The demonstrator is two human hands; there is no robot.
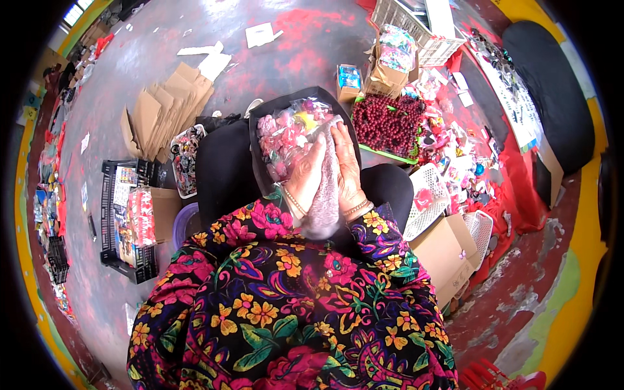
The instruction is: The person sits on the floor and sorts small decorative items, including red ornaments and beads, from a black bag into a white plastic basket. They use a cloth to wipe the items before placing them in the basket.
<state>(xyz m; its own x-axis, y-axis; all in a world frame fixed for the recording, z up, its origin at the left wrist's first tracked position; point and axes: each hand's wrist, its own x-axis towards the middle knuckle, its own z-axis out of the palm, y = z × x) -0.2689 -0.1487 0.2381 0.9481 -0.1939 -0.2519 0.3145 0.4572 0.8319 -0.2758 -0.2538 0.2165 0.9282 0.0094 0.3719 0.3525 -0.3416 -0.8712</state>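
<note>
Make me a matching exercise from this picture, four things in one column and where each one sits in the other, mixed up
Things:
1. clear bag of small pink items
2. tray of dark red beads
3. flattened cardboard pieces
4. black crate

Places:
A. on the floor to the person's left, beside the lap
B. on the lap, under both hands
C. on the floor ahead and to the left
D. ahead and to the right of the lap

Pairs: 1-B, 2-D, 3-C, 4-A

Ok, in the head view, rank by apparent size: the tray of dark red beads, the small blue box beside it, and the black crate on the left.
1. Black crate, largest.
2. Tray of dark red beads, somewhat smaller, though fisheye bending makes this uncertain.
3. Small blue box, clearly smallest.
</note>
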